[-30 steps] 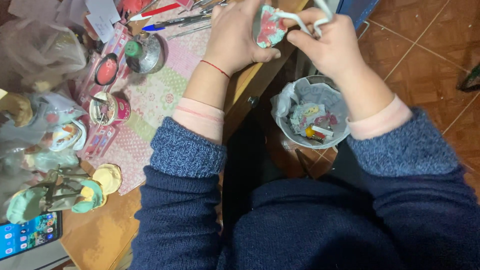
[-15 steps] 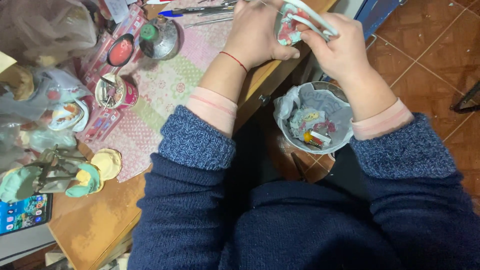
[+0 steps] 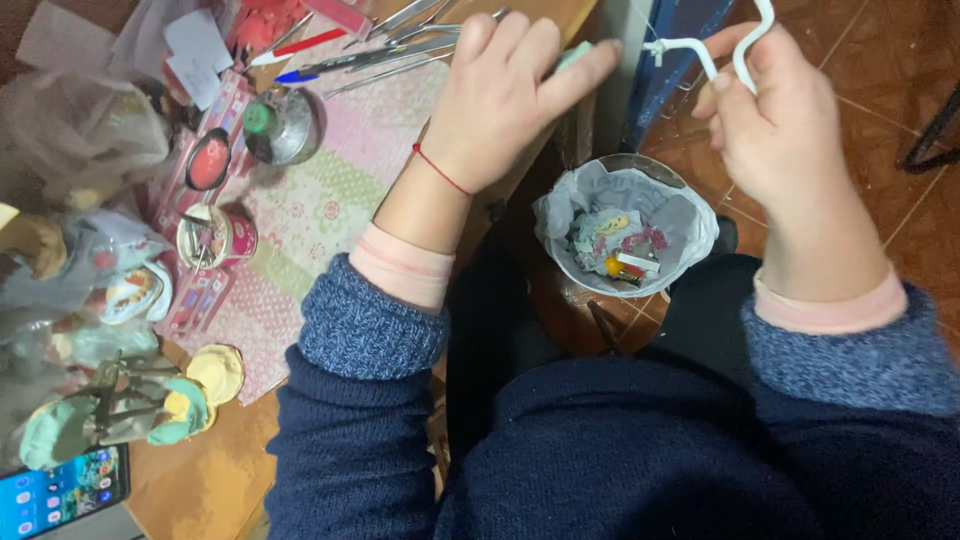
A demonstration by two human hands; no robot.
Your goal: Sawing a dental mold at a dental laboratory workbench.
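Observation:
My left hand (image 3: pixel 500 100) is over the edge of the wooden table, closed on a small pale green piece (image 3: pixel 575 55) that shows only between finger and thumb. My right hand (image 3: pixel 775 130) is held apart from it to the right, over the tiled floor. It grips a small white tool with looped handles (image 3: pixel 700 50), like scissors, whose blades are hidden. Below and between the hands a small bin (image 3: pixel 690 195) lined with a white bag holds coloured scraps.
A pink patterned cloth (image 3: pixel 320 200) covers the table. On it lie several metal modelling tools (image 3: pixel 400 40), a round metal tin (image 3: pixel 285 125), a red pot (image 3: pixel 208 160) and a cup of tools (image 3: pixel 215 235). Clay figures (image 3: pixel 120 410) and a phone (image 3: pixel 60 490) sit at the lower left.
The hands were together on one small coloured piece with the white tool. They have now drawn apart, the right hand moving right with the tool and the left keeping the piece.

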